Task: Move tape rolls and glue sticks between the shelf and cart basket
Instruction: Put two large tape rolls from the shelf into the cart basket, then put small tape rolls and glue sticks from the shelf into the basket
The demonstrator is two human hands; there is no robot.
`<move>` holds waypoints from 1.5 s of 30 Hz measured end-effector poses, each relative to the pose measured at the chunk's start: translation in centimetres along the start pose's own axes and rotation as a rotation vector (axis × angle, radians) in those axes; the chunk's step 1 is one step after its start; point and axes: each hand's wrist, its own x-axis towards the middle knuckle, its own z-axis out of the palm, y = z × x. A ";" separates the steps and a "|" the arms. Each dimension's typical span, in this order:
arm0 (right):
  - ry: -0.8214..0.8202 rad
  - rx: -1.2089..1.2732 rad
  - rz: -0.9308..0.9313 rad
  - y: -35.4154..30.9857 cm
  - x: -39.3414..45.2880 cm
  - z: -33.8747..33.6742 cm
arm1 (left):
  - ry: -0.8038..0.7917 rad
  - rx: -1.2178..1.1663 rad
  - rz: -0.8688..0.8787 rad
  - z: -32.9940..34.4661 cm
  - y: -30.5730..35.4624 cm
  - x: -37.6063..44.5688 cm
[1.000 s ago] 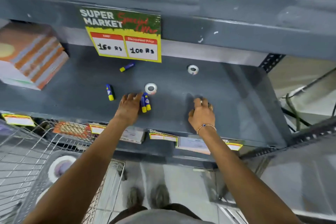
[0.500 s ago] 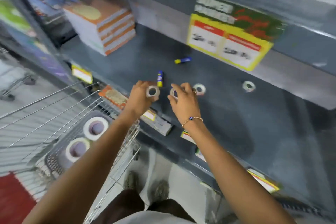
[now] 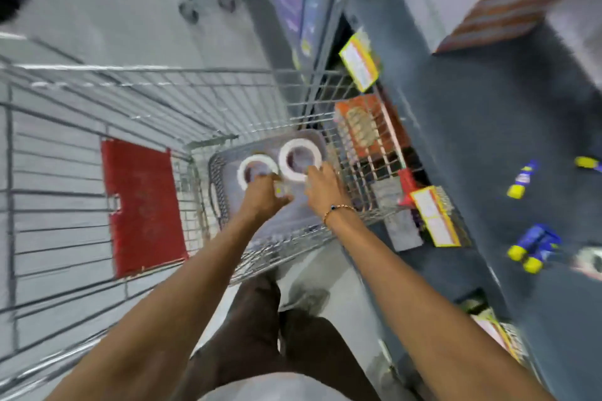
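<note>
Over the cart basket [image 3: 224,172] both hands are lowered, the frame smeared by head motion. Left hand [image 3: 262,197]: grip curled around a small pale object at the fingertips — probably a small tape roll, too blurred to be sure. Right hand [image 3: 322,185]: fingers bent downward at the edge of the far large roll; whether the grip pinches anything I cannot tell.

Where things lie:
- Basket: two large white tape rolls lying flat, touching or nearly so — near roll [image 3: 257,171], far roll [image 3: 300,158]. The hands hide part of the basket floor, so anything smaller there is unseen.
- Shelf [image 3: 488,146], right of the cart: one glue stick [image 3: 521,180] alone, another glue stick [image 3: 588,163] partly cut by the frame edge, and a pair of glue sticks [image 3: 534,249] side by side. One small tape roll [image 3: 591,260] sits just beside the pair, half out of frame.

Count as visible: four glue sticks, all on the shelf; two large rolls in the basket; one small roll on the shelf; one likely small roll in the left hand.

Judgement on progress: partway. Rolls are collecting in the basket; no glue stick seen there. If the direction is shelf to basket, four sticks and at least one roll remain.
</note>
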 end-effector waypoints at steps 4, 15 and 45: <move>-0.178 -0.080 0.119 0.5 4.2 4.3 | -0.125 0.102 -0.020 3.2 -4.4 3.6; -0.149 -0.093 0.371 3.3 12.8 13.6 | -0.232 0.160 0.194 11.9 -9.8 11.6; 0.557 0.271 0.330 2.9 -4.0 -6.5 | 0.263 -0.251 0.609 2.9 8.7 3.8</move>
